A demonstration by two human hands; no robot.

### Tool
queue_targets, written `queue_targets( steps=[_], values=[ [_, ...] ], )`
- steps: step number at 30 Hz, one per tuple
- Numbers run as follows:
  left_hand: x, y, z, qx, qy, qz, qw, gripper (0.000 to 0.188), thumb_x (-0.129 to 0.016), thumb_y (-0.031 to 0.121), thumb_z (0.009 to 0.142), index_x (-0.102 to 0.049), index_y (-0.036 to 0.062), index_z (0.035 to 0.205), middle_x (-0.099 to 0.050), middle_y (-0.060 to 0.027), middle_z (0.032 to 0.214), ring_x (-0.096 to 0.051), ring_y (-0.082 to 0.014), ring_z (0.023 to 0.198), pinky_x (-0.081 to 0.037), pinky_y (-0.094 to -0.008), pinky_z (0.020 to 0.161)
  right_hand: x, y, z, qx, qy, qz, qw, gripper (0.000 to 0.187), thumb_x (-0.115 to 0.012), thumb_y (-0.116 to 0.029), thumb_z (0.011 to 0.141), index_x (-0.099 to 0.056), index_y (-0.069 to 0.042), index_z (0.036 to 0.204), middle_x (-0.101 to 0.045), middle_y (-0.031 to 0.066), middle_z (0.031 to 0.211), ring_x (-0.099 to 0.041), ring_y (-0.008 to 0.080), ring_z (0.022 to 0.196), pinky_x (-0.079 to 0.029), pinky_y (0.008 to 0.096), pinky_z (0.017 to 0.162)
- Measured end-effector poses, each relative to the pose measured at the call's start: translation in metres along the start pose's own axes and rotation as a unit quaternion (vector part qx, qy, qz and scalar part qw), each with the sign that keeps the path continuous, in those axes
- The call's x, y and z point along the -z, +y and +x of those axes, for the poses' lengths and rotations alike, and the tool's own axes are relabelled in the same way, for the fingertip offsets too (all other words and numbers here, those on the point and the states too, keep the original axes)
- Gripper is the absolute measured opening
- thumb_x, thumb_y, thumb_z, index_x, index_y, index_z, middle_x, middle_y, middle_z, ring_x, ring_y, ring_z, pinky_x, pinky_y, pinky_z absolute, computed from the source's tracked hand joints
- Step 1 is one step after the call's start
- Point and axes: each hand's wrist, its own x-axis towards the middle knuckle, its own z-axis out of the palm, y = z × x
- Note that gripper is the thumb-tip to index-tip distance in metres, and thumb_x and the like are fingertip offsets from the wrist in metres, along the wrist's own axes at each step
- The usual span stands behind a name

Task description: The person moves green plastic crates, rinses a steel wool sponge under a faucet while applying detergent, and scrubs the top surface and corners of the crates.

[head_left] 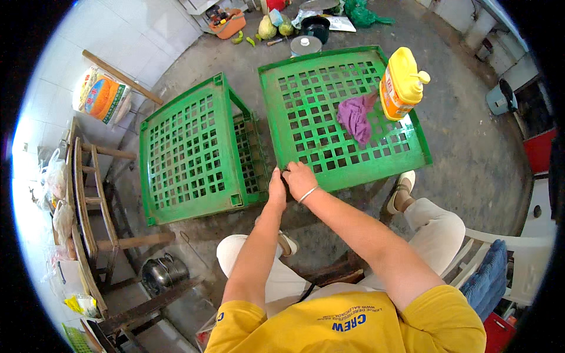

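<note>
Both of my hands are at the near left corner of a green plastic rack (353, 154) with a grid of square holes. My left hand (276, 189) is closed against the corner's outer side, its fingers partly hidden. Beside it, my right hand (301, 180) has its fingers curled at the near edge; a bracelet is on that wrist. A crumpled purple cloth (355, 119) lies on the rack. Near its right edge stands a yellow pump bottle (401, 85). To the left, a second green rack (187, 150) rests tilted, its panel facing me.
A wooden ladder-like frame (88, 197) leans along the left wall, with a metal pot (164, 274) near its foot. Vegetables (267, 28), an orange basket (228, 24) and a lidded pot (305, 45) sit beyond the racks. A white chair (521, 242) stands at right.
</note>
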Motion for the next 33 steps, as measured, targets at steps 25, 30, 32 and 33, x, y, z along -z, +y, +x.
queue_targets(
  steps=[25, 30, 32, 33],
  values=[
    [0.007, -0.026, 0.034, -0.154, 0.050, 0.090, 0.983, 0.057, -0.032, 0.046, 0.095, -0.050, -0.0031, 0.118, -0.056, -0.0110, 0.111, -0.051, -0.0217, 0.099, -0.039, -0.0336, 0.089, 0.033, 0.016, 0.009, 0.115, -0.221, -0.020, 0.968, 0.016, -0.060, -0.010, 0.071, -0.066, -0.011, 0.086, -0.057, 0.0101, 0.093, -0.054, 0.0277, 0.094, -0.046, 0.0397, 0.080],
    [-0.002, -0.014, 0.024, -0.111, 0.001, 0.023, 0.994, 0.060, -0.030, 0.048, 0.095, -0.046, -0.0023, 0.124, -0.052, -0.0100, 0.120, -0.048, -0.0217, 0.106, -0.035, -0.0347, 0.094, 0.024, 0.016, 0.011, 0.079, -0.131, -0.057, 0.987, 0.013, -0.058, -0.014, 0.074, -0.066, -0.011, 0.083, -0.057, 0.0091, 0.092, -0.054, 0.0266, 0.094, -0.045, 0.0382, 0.080],
    [-0.004, -0.007, 0.024, -0.092, 0.005, 0.032, 0.995, 0.060, -0.030, 0.048, 0.095, -0.043, -0.0013, 0.127, -0.049, -0.0099, 0.124, -0.045, -0.0210, 0.111, -0.033, -0.0335, 0.097, 0.011, 0.023, 0.034, 0.034, -0.046, -0.041, 0.998, 0.012, -0.057, -0.016, 0.075, -0.066, -0.011, 0.081, -0.057, 0.0090, 0.090, -0.054, 0.0265, 0.093, -0.045, 0.0377, 0.078],
    [-0.004, -0.007, 0.020, -0.078, 0.009, 0.036, 0.996, 0.060, -0.030, 0.048, 0.095, -0.042, -0.0007, 0.129, -0.047, -0.0098, 0.127, -0.044, -0.0207, 0.113, -0.032, -0.0330, 0.098, 0.009, 0.025, 0.041, 0.015, -0.024, -0.034, 0.999, 0.012, -0.057, -0.016, 0.074, -0.066, -0.011, 0.081, -0.057, 0.0089, 0.090, -0.054, 0.0265, 0.092, -0.045, 0.0377, 0.078]
  ],
)
